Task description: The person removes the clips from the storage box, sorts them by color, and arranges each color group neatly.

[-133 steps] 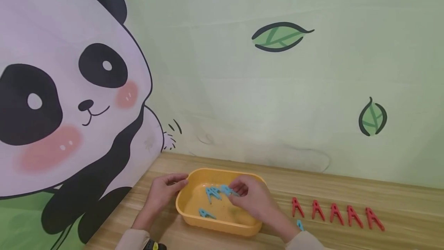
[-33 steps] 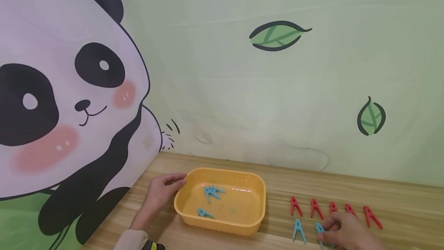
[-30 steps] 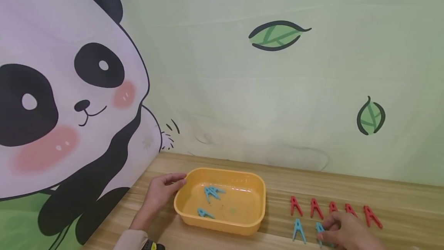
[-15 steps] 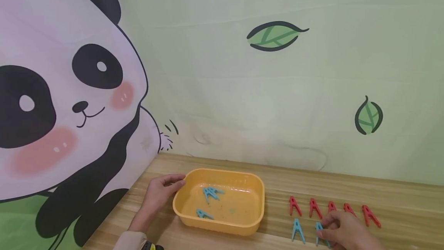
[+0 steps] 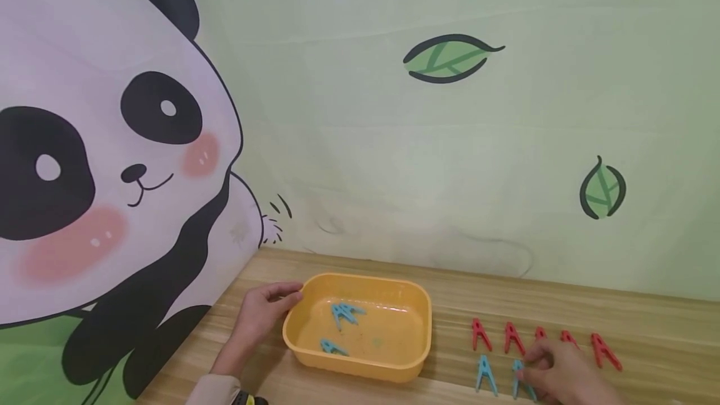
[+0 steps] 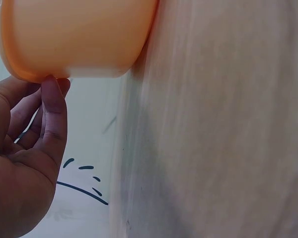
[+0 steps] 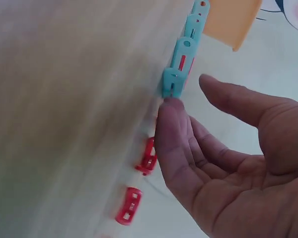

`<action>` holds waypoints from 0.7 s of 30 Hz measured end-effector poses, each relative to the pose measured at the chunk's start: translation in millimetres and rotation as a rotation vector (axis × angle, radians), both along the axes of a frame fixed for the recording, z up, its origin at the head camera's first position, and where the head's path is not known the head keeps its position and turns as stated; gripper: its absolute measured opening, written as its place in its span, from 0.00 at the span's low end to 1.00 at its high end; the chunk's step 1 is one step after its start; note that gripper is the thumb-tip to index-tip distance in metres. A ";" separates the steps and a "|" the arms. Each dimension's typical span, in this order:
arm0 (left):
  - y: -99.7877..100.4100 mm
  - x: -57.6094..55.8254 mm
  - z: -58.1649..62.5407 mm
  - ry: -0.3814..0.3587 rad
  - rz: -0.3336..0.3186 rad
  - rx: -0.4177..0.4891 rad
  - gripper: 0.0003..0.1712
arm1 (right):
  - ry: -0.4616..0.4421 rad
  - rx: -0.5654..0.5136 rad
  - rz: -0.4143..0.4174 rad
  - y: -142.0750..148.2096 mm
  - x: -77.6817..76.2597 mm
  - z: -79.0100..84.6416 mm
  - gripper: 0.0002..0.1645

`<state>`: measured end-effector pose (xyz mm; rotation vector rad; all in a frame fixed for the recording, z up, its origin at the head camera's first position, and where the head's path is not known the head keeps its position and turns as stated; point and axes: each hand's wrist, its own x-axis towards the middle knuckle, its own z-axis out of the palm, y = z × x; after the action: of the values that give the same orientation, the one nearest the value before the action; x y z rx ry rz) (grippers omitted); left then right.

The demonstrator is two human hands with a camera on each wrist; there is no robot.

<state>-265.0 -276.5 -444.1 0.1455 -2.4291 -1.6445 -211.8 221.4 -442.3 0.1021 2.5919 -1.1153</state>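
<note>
At the yellow plastic basin, my left hand holds the left end of the rim between thumb and fingers. Inside the basin lie several light-blue clothespins. My right hand is over the table at the right, its fingertips touching a light-blue clothespin. In the right wrist view the thumb stands apart from the fingers, and that clothespin is by the fingertips. To its left lies another light-blue clothespin. Behind them runs a row of red clothespins, partly hidden by my right hand.
The wooden table meets a pale green wall with printed leaves and a large panda. Table surface lies between the basin and the clothespin rows. A dark wristband is on my left wrist.
My right hand has left the basin, where it held a light-blue clothespin, for the table, where this clothespin now lies beside the other blue one. My left hand stays at the rim.
</note>
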 end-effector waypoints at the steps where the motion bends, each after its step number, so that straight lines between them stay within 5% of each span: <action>1: 0.4 0.0 0.2 -0.001 -0.001 0.001 0.14 | 0.011 0.021 0.004 0.7 -0.7 1.3 0.18; 7: 1.5 -0.4 1.7 -0.003 0.002 -0.012 0.14 | 0.141 0.089 0.030 -5.5 0.5 15.2 0.20; 21: 0.4 0.0 -0.1 0.001 0.001 -0.007 0.13 | 0.349 -0.039 0.015 -59.6 5.4 44.4 0.14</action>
<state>-265.0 -276.1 -444.2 0.1452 -2.4331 -1.6356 -206.5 161.7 -398.0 -0.1327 2.8638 -1.2754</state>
